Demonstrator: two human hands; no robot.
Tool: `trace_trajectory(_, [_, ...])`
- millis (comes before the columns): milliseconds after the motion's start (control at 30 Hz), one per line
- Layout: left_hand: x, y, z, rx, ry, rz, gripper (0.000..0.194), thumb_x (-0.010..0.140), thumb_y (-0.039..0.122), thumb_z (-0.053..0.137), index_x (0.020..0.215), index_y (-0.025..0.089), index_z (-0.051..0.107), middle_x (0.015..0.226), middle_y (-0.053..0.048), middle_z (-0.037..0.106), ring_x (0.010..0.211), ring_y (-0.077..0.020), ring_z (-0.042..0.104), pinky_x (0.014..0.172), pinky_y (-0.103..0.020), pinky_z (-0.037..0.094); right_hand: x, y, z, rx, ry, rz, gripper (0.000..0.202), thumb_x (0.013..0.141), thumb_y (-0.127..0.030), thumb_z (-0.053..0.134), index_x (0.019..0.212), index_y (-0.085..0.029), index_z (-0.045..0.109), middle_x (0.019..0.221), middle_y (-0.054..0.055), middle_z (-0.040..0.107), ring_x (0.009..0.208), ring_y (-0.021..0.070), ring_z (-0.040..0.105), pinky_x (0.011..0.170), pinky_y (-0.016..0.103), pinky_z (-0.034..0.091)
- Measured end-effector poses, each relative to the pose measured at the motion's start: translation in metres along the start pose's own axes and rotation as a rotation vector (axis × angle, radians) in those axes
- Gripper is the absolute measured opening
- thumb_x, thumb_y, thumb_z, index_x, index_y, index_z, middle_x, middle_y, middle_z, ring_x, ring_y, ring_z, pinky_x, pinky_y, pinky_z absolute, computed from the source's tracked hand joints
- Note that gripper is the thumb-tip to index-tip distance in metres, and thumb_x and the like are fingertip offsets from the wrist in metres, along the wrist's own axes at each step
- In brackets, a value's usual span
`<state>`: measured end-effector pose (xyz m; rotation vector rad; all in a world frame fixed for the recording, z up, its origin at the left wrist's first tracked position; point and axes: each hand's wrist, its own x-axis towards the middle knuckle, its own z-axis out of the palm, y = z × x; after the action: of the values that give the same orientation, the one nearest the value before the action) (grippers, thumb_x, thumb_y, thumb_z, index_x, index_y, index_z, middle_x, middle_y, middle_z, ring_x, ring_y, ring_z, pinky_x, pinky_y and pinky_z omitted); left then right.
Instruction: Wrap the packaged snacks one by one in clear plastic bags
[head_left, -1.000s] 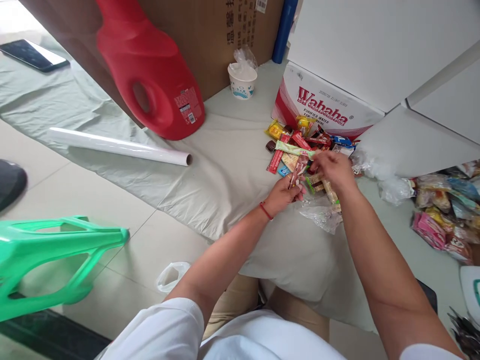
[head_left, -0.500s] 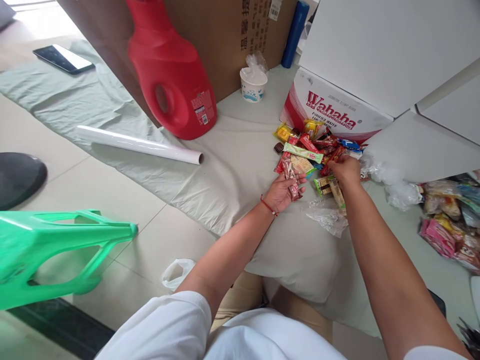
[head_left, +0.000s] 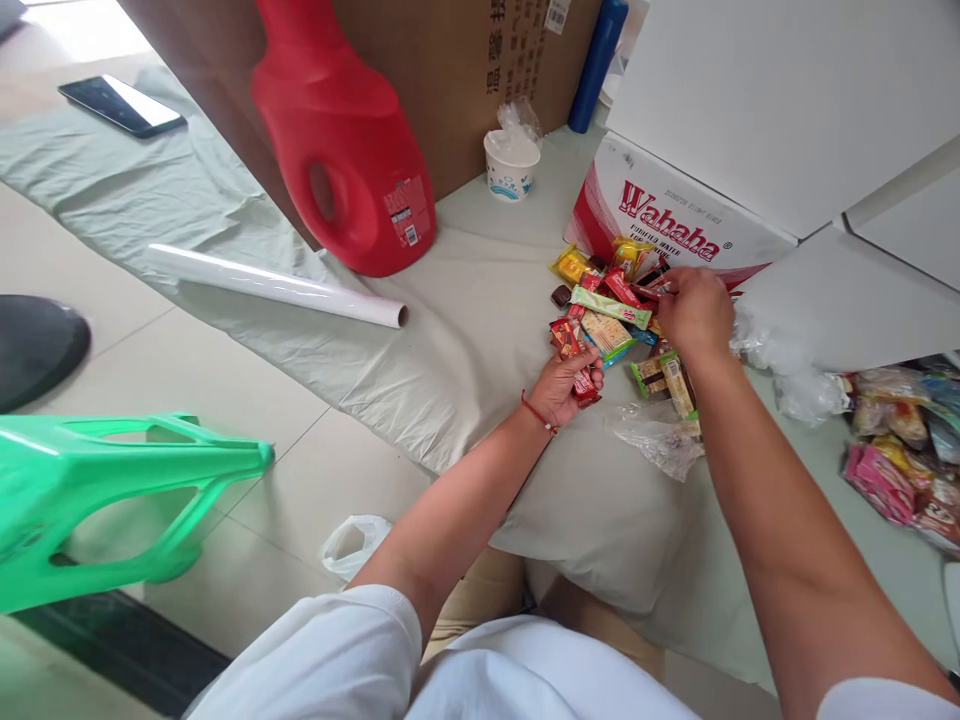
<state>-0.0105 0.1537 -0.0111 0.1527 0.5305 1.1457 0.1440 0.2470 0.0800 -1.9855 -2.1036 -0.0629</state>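
Note:
My left hand [head_left: 559, 392], with a red string bracelet at the wrist, is closed around red-wrapped snack bars [head_left: 568, 342]; I cannot tell exactly how many. My right hand [head_left: 699, 310] reaches over the snack pile, thumb and fingers pinched on a red snack packet [head_left: 649, 291] that is partly hidden. Around them lie a pale green stick packet [head_left: 611, 306], a clear-wrapped cracker [head_left: 606, 332] and yellow packets [head_left: 571, 264]. Below my right hand are green-edged wafer packets [head_left: 676, 386] beside a crumpled clear bag [head_left: 664, 440].
Behind the pile stands a Wahaba water carton [head_left: 667, 215]. A red detergent jug [head_left: 360, 150], a paper cup [head_left: 511, 170] and a white roll [head_left: 281, 288] are to the left. More bagged snacks [head_left: 900, 450] lie at right. A green stool [head_left: 150, 450] is on the floor.
A red-wrapped bar now lies on top in my left hand, where a brownish wrapper showed before. My right hand has moved slightly up and is now over the back of the pile.

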Motion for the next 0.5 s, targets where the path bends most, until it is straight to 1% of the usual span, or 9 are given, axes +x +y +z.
trace_trajectory(67, [-0.001, 0.003, 0.0, -0.018, -0.025, 0.001, 0.034, 0.074, 0.023, 0.09, 0.091, 0.018, 0.06, 0.067, 0.006, 0.061, 0.048, -0.0041, 0.053, 0.049, -0.017, 0.046, 0.027, 0.01, 0.003, -0.077, -0.045, 0.005, 0.032, 0.087, -0.023, 0.066, 0.117, -0.014, 0.072, 0.121, 0.024, 0.065, 0.119, 0.0377, 0.055, 0.099, 0.054, 0.044])
trace_trajectory(133, [-0.001, 0.005, 0.0, -0.037, -0.023, -0.016, 0.034, 0.075, 0.026, 0.09, 0.087, 0.018, 0.059, 0.067, 0.006, 0.06, 0.047, -0.003, 0.051, 0.049, -0.016, 0.045, 0.043, 0.016, 0.005, -0.101, -0.118, 0.002, 0.016, 0.085, -0.023, 0.071, 0.097, -0.014, 0.073, 0.104, 0.023, 0.067, 0.115, 0.0384, 0.056, 0.098, 0.055, 0.044])
trace_trajectory(167, [-0.001, 0.006, 0.0, -0.047, -0.017, -0.025, 0.034, 0.076, 0.027, 0.09, 0.085, 0.017, 0.058, 0.068, 0.006, 0.061, 0.048, -0.0031, 0.051, 0.049, -0.016, 0.045, 0.046, 0.017, 0.003, -0.12, -0.14, 0.002, 0.01, 0.086, -0.023, 0.069, 0.091, -0.014, 0.073, 0.098, 0.023, 0.067, 0.114, 0.0388, 0.057, 0.097, 0.056, 0.044])
trace_trajectory(233, [-0.001, 0.006, 0.0, -0.058, -0.006, -0.026, 0.033, 0.077, 0.028, 0.089, 0.083, 0.017, 0.058, 0.068, 0.005, 0.062, 0.049, -0.004, 0.054, 0.05, -0.017, 0.047, 0.042, 0.019, -0.003, -0.155, -0.116, 0.021, 0.015, 0.09, -0.022, 0.062, 0.091, -0.012, 0.073, 0.097, 0.024, 0.066, 0.112, 0.0406, 0.058, 0.094, 0.057, 0.043])
trace_trajectory(300, [0.0, 0.005, 0.0, -0.045, -0.006, -0.005, 0.032, 0.077, 0.028, 0.089, 0.085, 0.017, 0.06, 0.071, 0.003, 0.066, 0.053, -0.0057, 0.058, 0.053, -0.018, 0.049, 0.022, 0.016, -0.012, -0.156, 0.006, 0.055, 0.026, 0.093, -0.026, 0.055, 0.104, -0.013, 0.074, 0.104, 0.024, 0.067, 0.109, 0.0404, 0.06, 0.091, 0.056, 0.044])
trace_trajectory(367, [0.001, 0.002, 0.001, -0.031, -0.021, 0.015, 0.031, 0.078, 0.029, 0.089, 0.089, 0.017, 0.063, 0.08, 0.0, 0.072, 0.061, -0.0083, 0.065, 0.059, -0.02, 0.054, -0.011, 0.007, -0.019, -0.102, 0.137, 0.045, 0.036, 0.096, -0.034, 0.05, 0.119, -0.018, 0.073, 0.111, 0.019, 0.068, 0.105, 0.037, 0.062, 0.089, 0.052, 0.046])
trace_trajectory(400, [0.002, 0.001, 0.001, -0.032, -0.034, 0.022, 0.03, 0.078, 0.031, 0.088, 0.092, 0.018, 0.064, 0.086, -0.002, 0.074, 0.067, -0.01, 0.068, 0.063, -0.022, 0.056, -0.031, 0.0, -0.02, -0.061, 0.159, 0.007, 0.039, 0.097, -0.037, 0.049, 0.123, -0.02, 0.072, 0.112, 0.017, 0.068, 0.103, 0.0353, 0.062, 0.089, 0.049, 0.047])
trace_trajectory(433, [0.002, -0.001, 0.001, -0.038, -0.047, 0.026, 0.031, 0.08, 0.034, 0.087, 0.094, 0.018, 0.066, 0.091, -0.003, 0.075, 0.072, -0.0116, 0.071, 0.066, -0.023, 0.058, -0.051, -0.008, -0.019, -0.022, 0.129, -0.063, 0.04, 0.098, -0.038, 0.048, 0.124, -0.02, 0.072, 0.112, 0.016, 0.069, 0.103, 0.0341, 0.062, 0.088, 0.047, 0.048])
trace_trajectory(500, [0.003, -0.002, 0.001, -0.042, -0.051, 0.029, 0.031, 0.081, 0.037, 0.086, 0.097, 0.019, 0.066, 0.088, -0.002, 0.075, 0.073, -0.0129, 0.072, 0.066, -0.024, 0.058, -0.085, -0.024, -0.013, 0.043, -0.003, -0.244, 0.038, 0.099, -0.039, 0.048, 0.121, -0.02, 0.074, 0.111, 0.016, 0.07, 0.104, 0.0337, 0.062, 0.087, 0.045, 0.049])
